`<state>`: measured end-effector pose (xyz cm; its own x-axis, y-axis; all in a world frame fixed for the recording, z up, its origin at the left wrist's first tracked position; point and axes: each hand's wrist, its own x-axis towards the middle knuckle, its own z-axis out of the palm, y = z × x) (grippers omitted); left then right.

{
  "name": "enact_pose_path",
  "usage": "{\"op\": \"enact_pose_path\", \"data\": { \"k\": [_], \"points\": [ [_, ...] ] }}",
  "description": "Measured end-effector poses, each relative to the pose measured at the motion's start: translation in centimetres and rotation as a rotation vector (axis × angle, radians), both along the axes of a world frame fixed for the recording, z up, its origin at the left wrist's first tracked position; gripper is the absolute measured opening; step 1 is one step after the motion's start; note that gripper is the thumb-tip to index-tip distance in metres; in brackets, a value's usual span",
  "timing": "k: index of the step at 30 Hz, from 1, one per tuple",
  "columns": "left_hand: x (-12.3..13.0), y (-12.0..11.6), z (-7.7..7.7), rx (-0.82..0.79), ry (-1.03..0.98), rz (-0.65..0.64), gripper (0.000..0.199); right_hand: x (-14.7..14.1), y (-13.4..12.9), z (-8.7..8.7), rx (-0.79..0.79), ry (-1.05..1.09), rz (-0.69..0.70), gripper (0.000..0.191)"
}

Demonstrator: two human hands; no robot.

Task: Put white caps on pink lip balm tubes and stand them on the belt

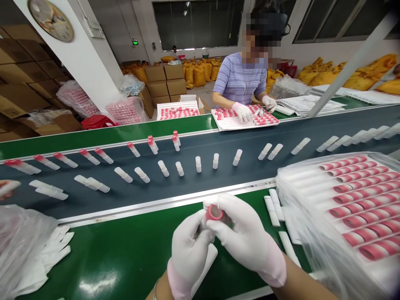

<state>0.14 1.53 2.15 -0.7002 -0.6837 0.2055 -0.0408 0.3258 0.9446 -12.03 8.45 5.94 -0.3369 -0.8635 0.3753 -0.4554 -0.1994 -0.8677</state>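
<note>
In front of me, my gloved right hand (240,235) pinches a short pink tube (214,212), its round open end facing up. My left hand (190,246), gloved in white as well, closes on the tube's lower left side. Both hands' fingers meet there, so the tube's lower part is hidden. Beneath my left hand, a white flattened piece (206,266) lies on the green bench (118,254). To the right of my hands, white tubes (271,210) lie on the bench, close to a plastic-wrapped tray (300,200) with rows of pink-and-white tubes.
A dark conveyor belt (175,185) runs across, carrying upright white tubes (198,164) and pink-topped tubes (133,149). Across it, a co-worker (239,79) handles tubes in a white tray (231,125). At left are white gloves (46,262), plastic film (21,233) and another person's hand (8,189).
</note>
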Motion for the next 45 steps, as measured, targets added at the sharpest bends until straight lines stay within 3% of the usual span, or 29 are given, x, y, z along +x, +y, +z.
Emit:
{"op": "enact_pose_path", "data": {
  "k": [5, 7, 9, 13, 15, 19, 22, 25, 29, 33, 36, 39, 42, 45],
  "points": [
    [0.3, -3.0, -1.4, 0.018, -0.065, -0.014, 0.02, -1.2, -1.8, -0.1, 0.032, 0.07, 0.043, 0.013],
    [0.5, -5.3, -2.5, 0.093, -0.08, 0.004, 0.05, -3.0, -3.6, 0.6, 0.028, 0.133, 0.03, 0.007],
    [0.4, -8.0, -3.9, 0.182, -0.089, 0.138, 0.076, -5.6, -6.6, 1.5, 0.028, 0.185, -0.058, 0.01],
    [-0.8, -13.3, -7.0, 0.192, -0.207, 0.489, 0.072, -11.5, -16.8, 2.4, 0.214, 0.398, -0.309, 0.011],
    [-1.9, -15.5, -8.5, 0.138, -0.261, 0.526, 0.069, -13.9, -22.6, 1.5, 0.318, 0.443, -0.313, 0.005],
    [-3.5, -18.7, -10.4, 0.052, -0.319, 0.565, 0.063, -15.9, -31.8, -1.6, 0.489, 0.517, -0.262, 0.022],
    [-3.3, -20.2, -10.6, -0.018, -0.361, 0.602, 0.058, -16.0, -35.8, -3.7, 0.564, 0.553, -0.236, 0.026],
    [-2.9, -21.2, -10.4, -0.087, -0.38, 0.596, 0.051, -16.0, -37.7, -5.1, 0.638, 0.567, -0.209, 0.028],
    [-3.0, -21.7, -10.0, -0.16, -0.38, 0.573, 0.03, -16.4, -38.0, -5.7, 0.692, 0.575, -0.187, 0.029],
    [-3.6, -21.6, -9.7, -0.174, -0.355, 0.567, 0.018, -16.9, -37.0, -5.4, 0.678, 0.592, -0.18, 0.032],
    [-3.5, -20.9, -9.4, -0.131, -0.309, 0.562, 0.015, -16.7, -36.3, -4.4, 0.64, 0.613, -0.171, 0.039],
    [-2.7, -19.6, -9.2, -0.064, -0.245, 0.553, 0.027, -16.0, -34.7, -2.0, 0.6, 0.638, -0.175, 0.052],
    [-1.4, -17.8, -9.0, 0.039, -0.138, 0.536, 0.039, -16.0, -29.9, 1.9, 0.532, 0.669, -0.232, 0.066],
    [0.1, -15.6, -8.4, 0.101, -0.056, 0.495, 0.044, -18.1, -20.2, 5.4, 0.452, 0.722, -0.363, 0.06]
  ]
}}
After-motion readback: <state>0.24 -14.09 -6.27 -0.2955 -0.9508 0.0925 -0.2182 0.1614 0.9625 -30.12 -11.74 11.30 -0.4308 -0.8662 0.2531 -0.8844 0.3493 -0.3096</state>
